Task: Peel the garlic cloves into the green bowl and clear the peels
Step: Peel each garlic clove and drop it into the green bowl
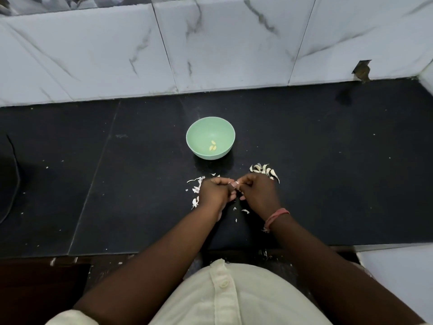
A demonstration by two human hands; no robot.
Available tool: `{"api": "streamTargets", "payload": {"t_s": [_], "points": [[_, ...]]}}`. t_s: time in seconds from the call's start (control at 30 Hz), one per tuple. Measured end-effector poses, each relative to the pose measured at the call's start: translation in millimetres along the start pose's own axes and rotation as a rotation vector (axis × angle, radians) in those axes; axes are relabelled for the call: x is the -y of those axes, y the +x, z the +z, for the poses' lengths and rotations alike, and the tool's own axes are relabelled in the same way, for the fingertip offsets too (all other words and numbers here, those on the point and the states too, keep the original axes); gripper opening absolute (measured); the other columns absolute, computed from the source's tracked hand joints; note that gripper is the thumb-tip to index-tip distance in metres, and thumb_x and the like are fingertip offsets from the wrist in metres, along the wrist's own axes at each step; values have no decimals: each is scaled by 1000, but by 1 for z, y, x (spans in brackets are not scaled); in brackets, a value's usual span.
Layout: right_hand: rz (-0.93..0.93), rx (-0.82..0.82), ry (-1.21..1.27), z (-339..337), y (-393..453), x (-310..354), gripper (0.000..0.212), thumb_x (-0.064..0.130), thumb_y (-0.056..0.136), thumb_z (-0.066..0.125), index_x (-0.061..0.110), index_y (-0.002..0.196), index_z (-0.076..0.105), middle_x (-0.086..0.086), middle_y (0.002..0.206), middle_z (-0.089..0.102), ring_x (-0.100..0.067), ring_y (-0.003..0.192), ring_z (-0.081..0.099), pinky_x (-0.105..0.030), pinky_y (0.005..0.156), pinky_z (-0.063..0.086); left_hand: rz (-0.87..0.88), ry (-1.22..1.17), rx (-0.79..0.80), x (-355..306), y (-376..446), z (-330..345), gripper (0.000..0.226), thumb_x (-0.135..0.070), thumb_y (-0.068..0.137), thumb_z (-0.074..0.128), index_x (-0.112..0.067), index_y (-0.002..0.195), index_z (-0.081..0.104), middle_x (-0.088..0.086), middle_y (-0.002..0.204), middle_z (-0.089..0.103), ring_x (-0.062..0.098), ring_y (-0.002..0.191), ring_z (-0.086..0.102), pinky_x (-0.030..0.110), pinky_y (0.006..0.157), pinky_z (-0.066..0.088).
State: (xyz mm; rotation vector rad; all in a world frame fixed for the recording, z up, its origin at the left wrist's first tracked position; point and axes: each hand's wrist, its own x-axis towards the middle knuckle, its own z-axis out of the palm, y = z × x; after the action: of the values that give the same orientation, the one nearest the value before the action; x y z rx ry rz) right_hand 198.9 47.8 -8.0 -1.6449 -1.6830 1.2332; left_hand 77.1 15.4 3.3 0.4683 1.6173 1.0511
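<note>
Both hands, left hand (pixel 214 191) and right hand (pixel 256 191), are pinching one garlic clove (pixel 235 184) between fingertips; green bowl (pixel 210 137) is sitting straight ahead, unpeeled cloves (pixel 264 171) just beyond the right.

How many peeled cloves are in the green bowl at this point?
3, clustered low on the near right of the green bowl: peeled cloves, touching or nearly so. None seem hidden.

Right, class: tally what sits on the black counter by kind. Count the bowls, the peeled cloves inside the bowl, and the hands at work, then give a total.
Green bowl: 1
Peeled cloves in the bowl: 3
Hands, left hand and right hand, both pinching one clove: 2
Total: 6
</note>
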Motion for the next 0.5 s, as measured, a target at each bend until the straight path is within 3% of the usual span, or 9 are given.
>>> {"api": "streamTargets", "payload": {"t_s": [0.1, 0.23, 0.37, 0.5], "points": [[-2, -50, 143, -2, -5, -3, 11, -1, 89, 66, 8, 87, 71, -4, 75, 72, -17, 62, 70, -30, 63, 61, -143, -195, 77, -3, -2, 2, 6, 1, 91, 67, -4, 92, 69, 9, 75, 71, 10, 60, 67, 20, 63, 59], [38, -39, 358, -10, -11, -7, 13, -11, 88, 65, 1, 92, 69, -11, 79, 68, -13, 64, 66, -22, 59, 59, -226, -283, 154, -5, -3, 5, 11, 3, 91, 62, -7, 90, 68, 8, 71, 72, 10, 60, 69, 22, 64, 60], [116, -9, 594, -12, -17, -10, 14, -12, 88, 66, -1, 95, 67, -14, 81, 65, -16, 64, 66, -23, 60, 60, -218, -318, 191, -2, -4, 3, 11, 3, 90, 63, -6, 93, 69, 9, 73, 72, 13, 65, 70, 23, 68, 61], [102, -6, 601, -11, -18, -12, 17, -10, 87, 68, -3, 103, 69, -13, 79, 65, -17, 66, 64, -21, 58, 58, -172, -300, 223, 1, -4, 1, 5, -6, 89, 71, -7, 95, 69, 10, 80, 73, 13, 70, 70, 25, 73, 60]]}}
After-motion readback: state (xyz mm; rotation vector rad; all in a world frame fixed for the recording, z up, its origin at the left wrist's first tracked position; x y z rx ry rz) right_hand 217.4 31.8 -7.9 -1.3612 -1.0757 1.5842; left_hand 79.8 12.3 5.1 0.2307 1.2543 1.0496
